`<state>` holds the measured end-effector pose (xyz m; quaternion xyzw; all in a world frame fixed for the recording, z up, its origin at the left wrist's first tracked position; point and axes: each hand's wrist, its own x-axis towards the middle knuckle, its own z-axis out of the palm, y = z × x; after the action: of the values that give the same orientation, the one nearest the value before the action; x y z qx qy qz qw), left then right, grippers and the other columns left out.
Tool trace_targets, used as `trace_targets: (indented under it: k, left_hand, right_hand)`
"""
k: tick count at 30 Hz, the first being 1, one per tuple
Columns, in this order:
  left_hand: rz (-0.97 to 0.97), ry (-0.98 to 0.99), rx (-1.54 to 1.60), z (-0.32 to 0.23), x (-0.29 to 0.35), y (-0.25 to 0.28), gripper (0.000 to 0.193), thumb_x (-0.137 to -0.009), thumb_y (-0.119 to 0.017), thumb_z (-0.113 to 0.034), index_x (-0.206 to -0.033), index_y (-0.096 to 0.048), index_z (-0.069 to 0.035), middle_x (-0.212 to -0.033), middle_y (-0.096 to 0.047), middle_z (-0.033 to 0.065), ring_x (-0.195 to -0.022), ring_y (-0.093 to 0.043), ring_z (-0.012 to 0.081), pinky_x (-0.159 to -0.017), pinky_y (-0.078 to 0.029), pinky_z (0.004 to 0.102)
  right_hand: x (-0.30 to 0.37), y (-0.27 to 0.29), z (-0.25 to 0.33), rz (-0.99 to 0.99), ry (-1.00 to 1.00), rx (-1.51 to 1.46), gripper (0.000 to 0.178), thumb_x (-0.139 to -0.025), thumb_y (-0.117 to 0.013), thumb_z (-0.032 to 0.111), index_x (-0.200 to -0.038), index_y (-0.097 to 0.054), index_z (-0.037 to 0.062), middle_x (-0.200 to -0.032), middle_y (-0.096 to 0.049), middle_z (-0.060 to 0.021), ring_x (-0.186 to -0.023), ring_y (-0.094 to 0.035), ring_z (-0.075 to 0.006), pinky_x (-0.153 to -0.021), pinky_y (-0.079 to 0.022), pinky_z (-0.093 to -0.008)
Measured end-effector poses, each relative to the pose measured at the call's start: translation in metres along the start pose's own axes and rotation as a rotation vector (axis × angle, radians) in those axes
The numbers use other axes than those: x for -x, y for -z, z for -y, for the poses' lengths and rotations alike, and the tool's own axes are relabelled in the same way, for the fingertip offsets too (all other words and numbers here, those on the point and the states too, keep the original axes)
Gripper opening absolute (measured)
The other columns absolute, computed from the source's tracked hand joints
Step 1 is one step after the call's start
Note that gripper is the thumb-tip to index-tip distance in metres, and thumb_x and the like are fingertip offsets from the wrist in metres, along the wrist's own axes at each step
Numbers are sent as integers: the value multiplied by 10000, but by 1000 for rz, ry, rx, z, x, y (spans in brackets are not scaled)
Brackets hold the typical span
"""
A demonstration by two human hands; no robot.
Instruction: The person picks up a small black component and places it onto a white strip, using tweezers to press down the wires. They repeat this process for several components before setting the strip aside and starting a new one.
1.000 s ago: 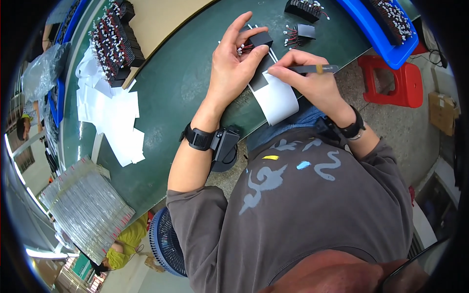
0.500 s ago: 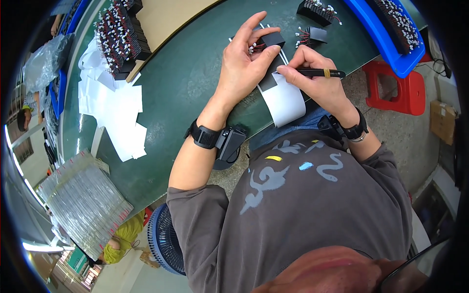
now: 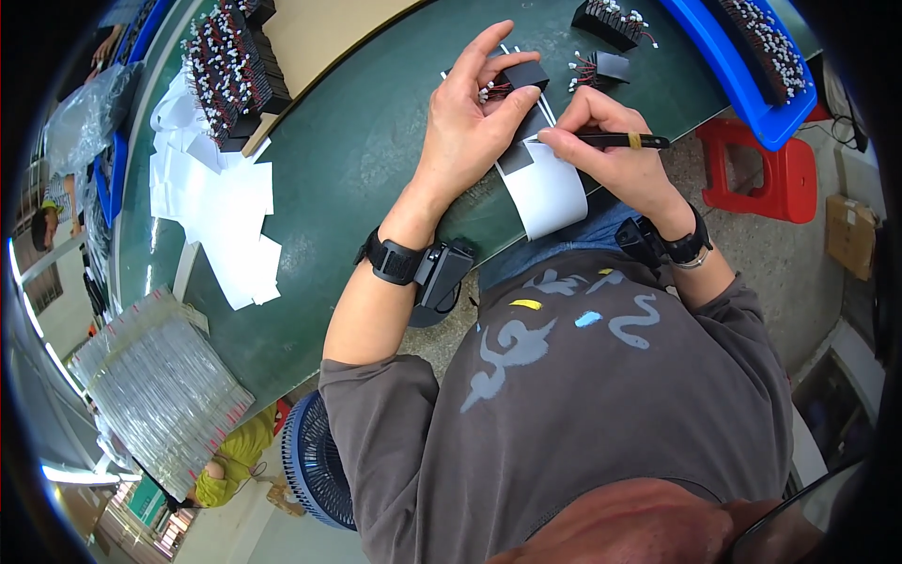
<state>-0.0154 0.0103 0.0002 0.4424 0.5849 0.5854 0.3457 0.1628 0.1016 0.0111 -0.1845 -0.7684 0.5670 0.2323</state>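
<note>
A black block point(image 3: 526, 76) with red wires and white connectors sits in my left hand point(image 3: 458, 132). The thumb presses its near side, and the index finger is stretched out beyond it. Between finger and thumb of my right hand point(image 3: 615, 155) is a pair of black tweezers point(image 3: 620, 140) with a yellowish band. The tweezers' tip lies at the upper edge of a white sheet point(image 3: 548, 199), whose lower end curls over the table edge. On that sheet is a dark grey patch point(image 3: 515, 158). Thin white strips run beside the block, partly hidden by my fingers.
More wired black blocks stand at the back point(image 3: 609, 24) and in a stack point(image 3: 240, 80) at left. White sheets point(image 3: 221, 226) lie below that stack. A blue tray point(image 3: 772, 127) is at right, above a red stool point(image 3: 794, 179). A bundle of clear tubes point(image 3: 164, 385) sits at lower left.
My right hand and the tweezers have shifted slightly to the right and down. The white sheet's curled end has lifted a little. My left hand stays in place with the block.
</note>
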Motion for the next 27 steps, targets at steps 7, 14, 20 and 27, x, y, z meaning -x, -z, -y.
trace_targets:
  k: [7, 14, 20, 27]
  left_hand:
    - [2, -1, 0, 0, -1, 0, 662, -904, -708, -54, -1504, -430, -70, -1240, -714, 125, -962, -696, 115, -860, -581, 273]
    - [5, 8, -28, -1, 0, 1, 676, -898, -714, -48, -1509, -425, -71, -1241, -714, 109, -891, -674, 93, -828, -576, 258]
    - [114, 22, 24, -8, 1, 2, 745, -921, -678, 12, -1569, -317, -63, -1297, -674, 142, -994, -665, 115, -872, -562, 256]
    - [206, 31, 44, -8, 0, 1, 818, -918, -643, 81, -1609, -232, -74, -1334, -649, 151, -1069, -662, 122, -931, -559, 259]
  right_hand:
    - [-8, -3, 7, 49, -65, 100, 200, -896, -775, 111, -850, -603, 19, -755, -592, 4, -714, -522, -35, -597, -405, -231]
    - [-2, 2, 1, 87, 276, 56, 171, -906, -752, 76, -839, -601, 33, -754, -624, -19, -706, -566, -61, -595, -421, -237]
    - [13, 7, 12, 11, 379, -262, 168, -951, -698, 65, -842, -570, 67, -776, -653, -39, -680, -577, -79, -582, -417, -220]
    - [-1, 20, -6, -295, -142, -462, 223, -1033, -622, 166, -844, -523, 101, -793, -670, -34, -641, -550, -36, -538, -380, -166]
